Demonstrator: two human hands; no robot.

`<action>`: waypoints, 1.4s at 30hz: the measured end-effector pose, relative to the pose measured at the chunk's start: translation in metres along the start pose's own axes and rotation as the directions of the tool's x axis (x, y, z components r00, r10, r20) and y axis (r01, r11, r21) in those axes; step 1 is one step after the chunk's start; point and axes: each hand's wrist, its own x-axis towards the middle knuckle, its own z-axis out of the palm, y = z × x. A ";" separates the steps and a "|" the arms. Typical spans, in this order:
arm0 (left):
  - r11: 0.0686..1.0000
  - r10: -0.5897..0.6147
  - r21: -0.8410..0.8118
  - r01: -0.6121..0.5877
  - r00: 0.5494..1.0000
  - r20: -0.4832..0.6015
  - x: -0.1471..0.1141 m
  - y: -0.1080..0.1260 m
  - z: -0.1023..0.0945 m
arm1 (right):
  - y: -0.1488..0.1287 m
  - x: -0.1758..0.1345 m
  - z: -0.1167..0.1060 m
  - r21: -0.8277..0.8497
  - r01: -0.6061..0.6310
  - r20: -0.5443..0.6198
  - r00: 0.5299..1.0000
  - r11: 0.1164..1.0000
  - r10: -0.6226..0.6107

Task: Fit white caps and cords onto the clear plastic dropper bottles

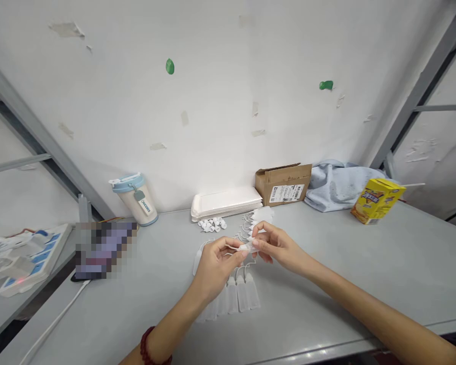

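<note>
Above the middle of the table, my left hand [217, 263] and my right hand [275, 246] meet fingertip to fingertip. Both pinch one small whitish translucent plastic bottle [245, 247], largely covered by the fingers. A thin strip or tube sticks out on its left side. Below the hands lies a row of flat translucent bottles [243, 294] with thin curved tubes at their tops; my left hand hides some of them. More white pieces of this kind [261, 215] are lined up behind my right hand. Small white caps [213, 224] lie in a loose heap farther back.
Along the wall stand a blue-lidded tumbler [137, 200], stacked white trays [228, 202], a cardboard box [283, 185], a bluish cloth [334, 185] and a yellow drink carton [378, 200] with a straw. At left lie a phone [102, 251] with its cable and a power strip [38, 258].
</note>
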 end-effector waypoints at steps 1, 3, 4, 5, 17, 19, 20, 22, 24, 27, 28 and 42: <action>1.000 0.017 0.016 -0.016 0.999 -0.029 -0.001 0.001 0.001 | 0.000 0.000 0.000 -0.024 0.013 -0.027 1.000 1.000 -0.014; 1.000 0.026 0.014 -0.025 0.997 -0.068 -0.002 0.002 0.001 | 0.001 0.000 0.000 -0.077 0.044 -0.084 0.995 0.996 -0.050; 1.000 0.019 0.001 -0.019 0.997 -0.070 -0.002 0.003 0.001 | 0.001 0.000 0.000 -0.112 0.063 -0.111 0.991 0.992 -0.075; 1.000 0.010 -0.018 -0.011 0.998 -0.060 -0.001 0.004 0.000 | 0.002 -0.001 -0.001 -0.152 0.084 -0.134 0.985 0.985 -0.105; 0.977 0.179 0.117 -0.179 0.984 0.008 0.002 -0.002 -0.005 | 0.006 0.000 0.002 -0.151 0.083 -0.184 0.977 0.985 -0.111; 0.995 0.065 0.070 -0.069 0.996 0.057 0.004 -0.001 -0.007 | 0.007 0.001 0.003 -0.213 0.108 -0.187 0.971 0.971 -0.149; 0.999 0.008 0.048 -0.012 0.997 0.083 0.005 0.000 -0.008 | 0.007 0.001 0.004 -0.242 0.121 -0.186 0.968 0.963 -0.169; 0.995 -0.100 0.015 0.099 0.987 0.127 0.006 0.000 -0.009 | 0.007 0.001 0.005 -0.283 0.150 -0.184 0.961 0.947 -0.207; 0.981 -0.189 -0.005 0.193 0.964 0.186 0.006 -0.001 -0.010 | 0.007 0.000 0.006 -0.305 0.170 -0.190 0.953 0.937 -0.235; 0.973 -0.218 -0.026 0.229 0.950 0.222 0.006 -0.004 -0.008 | 0.007 0.000 0.006 -0.331 0.166 -0.196 0.951 0.929 -0.239; 0.976 -0.202 -0.031 0.213 0.957 0.209 0.006 -0.005 -0.007 | 0.007 0.000 0.006 -0.341 0.155 -0.197 0.953 0.927 -0.231; 0.883 0.193 0.430 -0.188 0.981 0.034 0.007 -0.014 -0.003 | 0.015 0.004 0.022 -0.194 0.023 -0.172 0.983 0.981 -0.057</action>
